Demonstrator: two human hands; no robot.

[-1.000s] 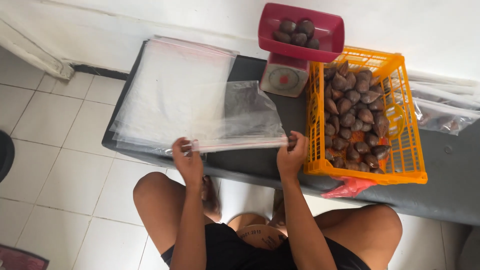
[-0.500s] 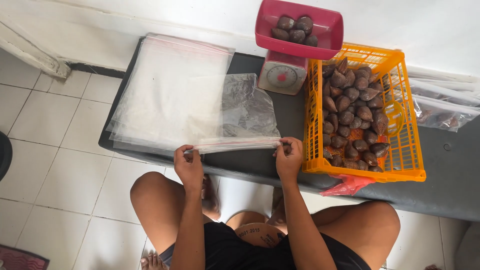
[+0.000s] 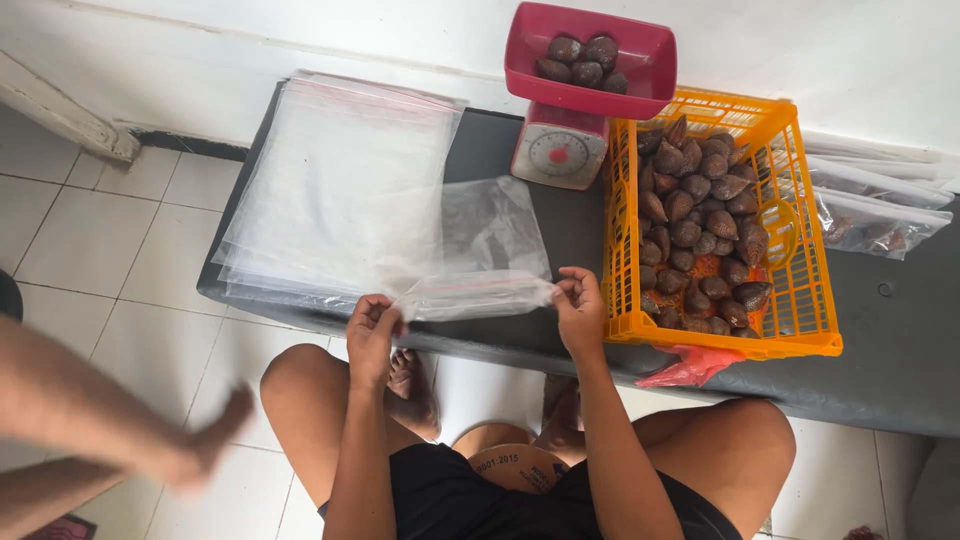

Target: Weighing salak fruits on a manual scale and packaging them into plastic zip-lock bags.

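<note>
Both hands pinch the near edge of a clear plastic bag (image 3: 480,250) at the front of the dark counter (image 3: 880,370): the left hand (image 3: 372,335) has its fingers pressed on one corner, the right hand (image 3: 580,310) on the other. The bag stretches between them, beside a stack of bags (image 3: 340,190) and an orange basket (image 3: 800,320) of brown scaly fruit (image 3: 700,220).

white tiled floor (image 3: 120,240), white wall (image 3: 300,40), grey bench (image 3: 900,350)
</note>
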